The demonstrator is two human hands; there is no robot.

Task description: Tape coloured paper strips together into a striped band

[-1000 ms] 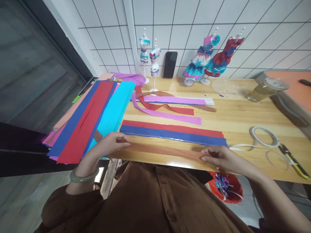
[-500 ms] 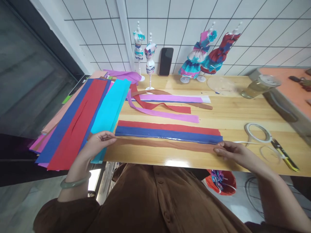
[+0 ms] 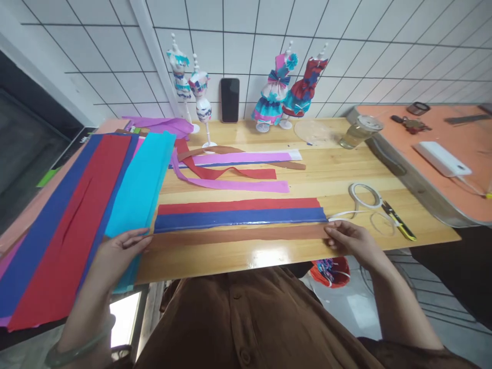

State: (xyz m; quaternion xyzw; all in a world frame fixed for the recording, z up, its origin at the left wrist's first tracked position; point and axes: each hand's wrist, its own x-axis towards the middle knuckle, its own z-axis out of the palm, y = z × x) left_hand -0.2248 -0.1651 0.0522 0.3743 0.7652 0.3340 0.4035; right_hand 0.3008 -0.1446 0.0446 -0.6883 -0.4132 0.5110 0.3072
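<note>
A brown crepe-paper strip [image 3: 238, 236] stretches between my hands along the near side of the table. My left hand [image 3: 123, 251] pinches its left end, close to the turquoise paper sheets. At the right end, my right hand [image 3: 348, 237] grips the strip between thumb and fingers. Just beyond lies a blue strip [image 3: 238, 219] with a shiny line along its near edge, and a red strip [image 3: 238, 205] runs along its far side. The brown strip lies almost parallel to the blue one; whether their edges touch I cannot tell.
Stacked coloured paper sheets [image 3: 73, 220] hang over the table's left end. Loose strips [image 3: 246, 186] lie farther back. Dress forms [image 3: 203, 102] and a phone [image 3: 229, 100] stand by the wall. At right are a tape roll [image 3: 365, 196], a cutter knife [image 3: 400, 221] and a lidded cup [image 3: 359, 132].
The view has swung to the right, showing more of the orange surface. The brown strip, held at both ends throughout, now looks straighter and closer to the blue strip.
</note>
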